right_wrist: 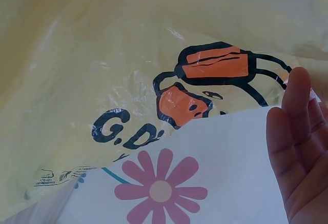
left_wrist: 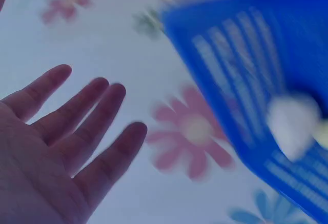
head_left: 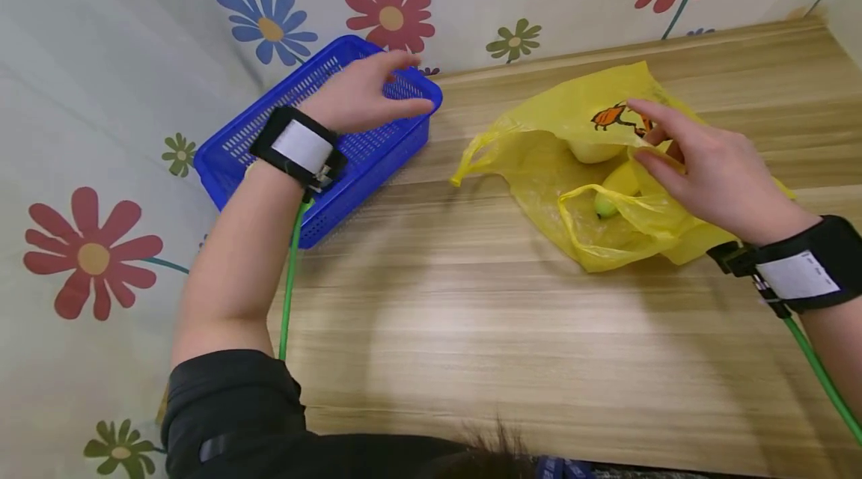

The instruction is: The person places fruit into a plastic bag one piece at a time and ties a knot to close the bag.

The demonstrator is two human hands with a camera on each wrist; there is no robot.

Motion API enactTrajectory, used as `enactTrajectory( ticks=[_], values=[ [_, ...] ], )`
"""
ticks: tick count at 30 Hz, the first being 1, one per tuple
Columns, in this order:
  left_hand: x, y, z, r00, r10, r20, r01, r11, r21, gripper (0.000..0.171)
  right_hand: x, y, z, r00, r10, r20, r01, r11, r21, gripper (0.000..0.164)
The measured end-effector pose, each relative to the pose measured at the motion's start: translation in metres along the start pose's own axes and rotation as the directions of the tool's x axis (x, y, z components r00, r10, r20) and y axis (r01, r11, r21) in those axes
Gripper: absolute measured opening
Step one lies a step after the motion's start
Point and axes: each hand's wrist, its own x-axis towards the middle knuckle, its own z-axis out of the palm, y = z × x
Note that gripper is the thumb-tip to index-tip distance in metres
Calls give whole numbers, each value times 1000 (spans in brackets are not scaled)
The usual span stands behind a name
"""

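Observation:
My left hand (head_left: 360,93) reaches over a blue plastic basket (head_left: 397,157), fingers spread and thumb apart, holding nothing. In the left wrist view, the fingers (left_wrist: 105,157) are straight, beside the basket, which contains a blurred white object (left_wrist: 293,126) and a pale yellow one at the image edge. My right hand (head_left: 720,172) is at the mouth of a yellow plastic bag (head_left: 539,120), thumb and forefinger apart, fingertips right at the plastic. Inside the bag are a pale rounded object (head_left: 592,151) and a yellow thing with a green tip (head_left: 606,206), partly covered by the plastic.
The bag and basket stand on a wood-grain table (head_left: 431,329), the basket at the back left. A white wall covering (head_left: 458,0) printed with flowers rises behind and at the left. A green cable (head_left: 289,284) runs from each wrist band.

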Motion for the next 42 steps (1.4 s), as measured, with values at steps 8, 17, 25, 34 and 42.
enactTrajectory(
  ticks=[8, 17, 25, 34, 42],
  values=[
    [-10, -98, 4, 929, -359, 92, 342, 926, 160, 93, -4, 0, -4, 999, 40, 33, -40, 999, -9, 71],
    [-26, -144, 31, 853, -512, 101, 497, 856, 144, 100, -5, 0, 0, 999, 23, 49, -23, 1000, -2, 72],
    [-14, -144, 32, 844, -516, 144, 486, 850, 202, 89, -5, -1, -1, 997, 48, 65, -47, 999, -20, 71],
    [-18, -143, 31, 871, -474, 128, 442, 871, 216, 80, -2, -2, 2, 998, 30, 63, -29, 999, -15, 73],
    [-16, -140, 34, 865, -492, 101, 447, 845, 292, 59, -3, -2, 2, 997, 49, 66, -48, 999, -21, 73]
  ],
)
